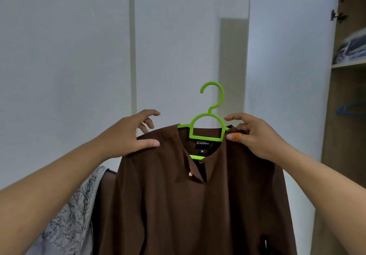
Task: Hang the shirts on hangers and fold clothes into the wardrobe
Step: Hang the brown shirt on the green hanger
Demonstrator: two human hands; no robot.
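Observation:
A brown collarless shirt hangs in front of me on a bright green plastic hanger, whose hook stands upright above the neckline. My left hand grips the shirt's left shoulder, thumb on the front of the cloth and fingers behind it. My right hand pinches the right shoulder by the collar where the hanger arm goes under the fabric. The neck label faces me. The shirt's lower part runs out of the frame.
An open wooden wardrobe stands at the right with its white door swung out. Folded clothes lie on its shelf, and a blue hanger hangs below. A grey leaf-print garment lies at the lower left. White walls stand behind.

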